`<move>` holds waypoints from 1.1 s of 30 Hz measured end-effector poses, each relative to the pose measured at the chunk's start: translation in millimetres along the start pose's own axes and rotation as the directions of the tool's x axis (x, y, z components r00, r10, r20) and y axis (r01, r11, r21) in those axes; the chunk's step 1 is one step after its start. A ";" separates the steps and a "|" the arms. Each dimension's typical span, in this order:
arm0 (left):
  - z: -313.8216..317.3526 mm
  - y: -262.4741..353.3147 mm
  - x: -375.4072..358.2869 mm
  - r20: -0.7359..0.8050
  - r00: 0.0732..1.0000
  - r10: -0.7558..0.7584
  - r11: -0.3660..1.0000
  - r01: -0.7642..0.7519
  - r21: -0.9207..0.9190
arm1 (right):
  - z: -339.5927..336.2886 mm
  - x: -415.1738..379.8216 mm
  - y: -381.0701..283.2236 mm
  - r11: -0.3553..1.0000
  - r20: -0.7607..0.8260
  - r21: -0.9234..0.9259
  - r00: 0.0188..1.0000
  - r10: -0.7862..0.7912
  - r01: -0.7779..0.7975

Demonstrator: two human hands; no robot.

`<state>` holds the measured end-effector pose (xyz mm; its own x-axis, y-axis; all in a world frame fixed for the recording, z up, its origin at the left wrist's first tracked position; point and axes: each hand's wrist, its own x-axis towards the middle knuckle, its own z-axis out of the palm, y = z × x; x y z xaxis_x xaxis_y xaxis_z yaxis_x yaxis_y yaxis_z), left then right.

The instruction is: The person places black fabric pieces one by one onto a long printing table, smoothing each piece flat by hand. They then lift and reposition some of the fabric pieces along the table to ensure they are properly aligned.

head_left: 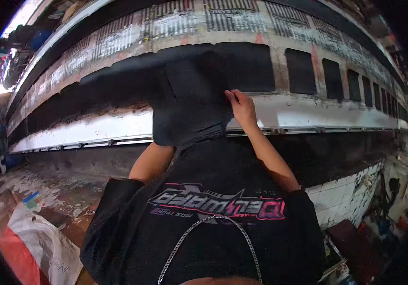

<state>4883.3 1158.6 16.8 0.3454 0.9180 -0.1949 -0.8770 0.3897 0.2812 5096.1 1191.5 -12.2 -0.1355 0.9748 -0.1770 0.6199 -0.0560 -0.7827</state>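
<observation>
A pile of black cloth pieces [189, 121] hangs in front of my chest, its layered edges showing at the lower right. My left forearm goes in underneath this pile, and the cloth hides my left hand and its fingers. With thumb and fingers pinched together, my right hand [243, 107] grips the right edge of a black cloth piece [197, 78] that is raised above the pile. Behind it, black cloth panels [244, 66] lie flat side by side on the long, sloping printing table [280, 64].
More black panels [301, 71] continue in a row to the right. A white rail [304, 114] with small knobs runs along the table's near edge. At lower left, a red and white sack [37, 242] lies on the stained floor. White tiles [342, 194] stand at lower right.
</observation>
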 end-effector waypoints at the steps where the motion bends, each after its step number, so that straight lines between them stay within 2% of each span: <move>1: 1.6 -6.8 4.2 -0.007 1.000 -0.005 1.000 0.005 -0.013 | -7.1 2.6 10.4 0.998 -0.071 0.038 0.997 -0.043 0.046; 3: 7.9 -21.6 14.9 -0.012 1.000 -0.010 1.000 0.010 -0.026 | -25.0 17.5 43.1 0.994 -0.158 0.066 0.984 -0.079 0.090; 5: 12.9 -39.8 26.4 -0.026 1.000 -0.016 0.999 0.015 -0.042 | -50.1 38.4 75.8 0.959 -0.276 0.266 0.961 -0.023 0.100; 6: 16.0 -50.3 33.4 -0.031 0.999 -0.014 0.999 0.012 -0.052 | -75.8 46.6 86.9 0.958 -0.288 0.275 0.957 0.001 0.081; 8: 20.1 -73.1 47.7 -0.042 0.999 -0.005 0.998 0.002 -0.067 | -117.1 83.0 150.4 0.950 -0.399 0.260 0.915 -0.059 0.174; 11: 35.1 -110.3 67.1 -0.065 0.998 0.014 0.994 -0.021 -0.107 | -183.4 116.3 213.2 0.956 -0.414 0.275 0.910 0.023 0.101; 12: 44.9 -123.1 72.1 -0.069 0.997 0.019 0.995 -0.026 -0.100 | -197.2 128.5 235.2 0.944 -0.399 0.326 0.911 0.101 0.038; 14: 78.7 -144.1 76.4 -0.193 0.970 0.150 0.956 -0.092 0.280 | -203.3 159.8 297.2 0.880 -0.337 0.470 0.907 0.252 -0.070; 15: 79.5 -150.6 82.2 -0.201 0.967 0.155 0.953 -0.093 0.287 | -209.9 162.8 303.1 0.876 -0.328 0.477 0.910 0.254 -0.073; 17: 84.7 -160.7 90.9 -0.241 0.966 0.099 0.991 -0.117 -0.064 | -221.8 165.5 308.0 0.971 -0.348 0.175 0.912 0.216 -0.163; 21: 92.5 -179.2 89.4 -0.253 0.954 0.159 0.987 -0.153 0.043 | -220.3 164.5 314.6 0.968 -0.273 0.162 0.933 0.232 -0.193; 22: 91.1 -182.3 89.1 -0.196 0.945 0.261 0.786 -0.090 0.611 | -215.9 164.5 318.1 0.971 -0.290 0.164 0.932 0.218 -0.176; 23: 89.3 -185.4 88.4 -0.092 0.947 0.308 0.297 -0.004 0.955 | -212.9 163.8 321.7 0.974 -0.308 0.163 0.930 0.203 -0.159; 24: 88.2 -188.5 84.0 -0.041 0.946 0.321 0.068 0.020 0.997 | -211.1 164.0 324.9 0.973 -0.302 0.165 0.931 0.205 -0.161; 26: 91.8 -190.7 82.9 -0.105 0.938 0.330 0.315 -0.005 0.949 | -211.9 163.6 322.5 0.974 -0.301 0.135 0.928 0.218 -0.185; 28: 94.2 -190.2 79.9 -0.186 0.922 0.340 0.624 -0.074 0.778 | -218.7 156.0 312.9 0.979 -0.316 0.115 0.929 0.195 -0.166; 29: 96.6 -189.5 75.9 -0.218 0.912 0.347 0.712 -0.105 0.694 | -216.1 154.8 309.7 0.985 -0.334 0.096 0.927 0.169 -0.145; 30: 96.0 -188.1 73.6 -0.237 0.907 0.348 0.769 -0.131 0.626 | -213.9 155.3 305.7 0.986 -0.321 0.098 0.934 0.159 -0.134; 33: 95.2 -186.5 66.7 -0.253 0.899 0.358 0.826 -0.179 0.535 | -215.8 158.7 309.7 0.988 -0.309 0.057 0.939 0.153 -0.143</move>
<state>5101.7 1154.1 40.8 -0.0885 0.9458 -0.3124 -0.6071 0.1974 0.7697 5433.3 1375.4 -153.9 0.2065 0.9731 -0.1021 0.5877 -0.2068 -0.7822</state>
